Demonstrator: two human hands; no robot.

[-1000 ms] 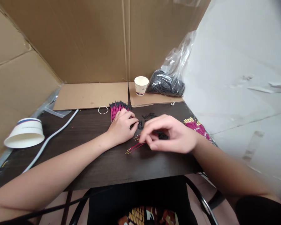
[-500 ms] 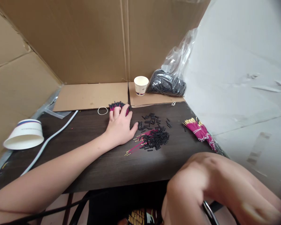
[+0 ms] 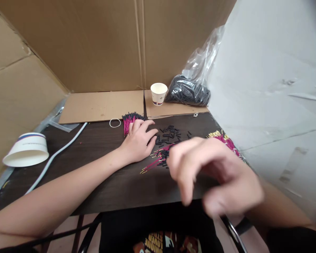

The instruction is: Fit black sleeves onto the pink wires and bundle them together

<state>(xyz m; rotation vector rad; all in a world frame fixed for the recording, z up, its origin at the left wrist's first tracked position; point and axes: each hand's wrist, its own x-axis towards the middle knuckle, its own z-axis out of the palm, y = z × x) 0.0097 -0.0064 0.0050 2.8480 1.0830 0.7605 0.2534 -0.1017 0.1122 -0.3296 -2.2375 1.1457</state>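
The bundle [image 3: 127, 123] is against the left hand [image 3: 139, 141], perhaps to stay together; whether this loosely spread hand grips it, I cannot tell. Wires [image 3: 155, 162] lie by black tubes [image 3: 171, 134], probably for easy reach. The right hand [image 3: 223, 168], blurred, curves wide, holding nothing visible.

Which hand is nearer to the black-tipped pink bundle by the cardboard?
Left. The left hand partly covers the black-tipped pink bundle; the right hand, blurred, is well apart from it, off to the right and nearer the camera.
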